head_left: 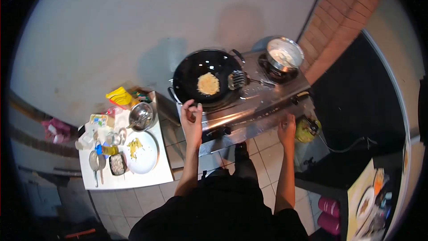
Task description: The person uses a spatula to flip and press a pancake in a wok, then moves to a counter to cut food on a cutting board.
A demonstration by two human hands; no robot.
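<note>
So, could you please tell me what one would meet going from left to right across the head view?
Pink bag, large white plate, black wok, metal pot, magenta objects, smaller white plate.

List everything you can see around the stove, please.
Stove: one, silver, centre
Wok: one, black, on stove
Flat food piece: one, golden, in wok
Slotted turner: one, dark, at wok's right rim
Pot: one, silver, stove's right
Table: one, white, left
Plate: one, white, on table
Bowl: one, silver, on table
Packet: one, yellow, table's far edge
Smaller items: too small to count
Hands: two, bare; left by wok, right by stove's front
</note>
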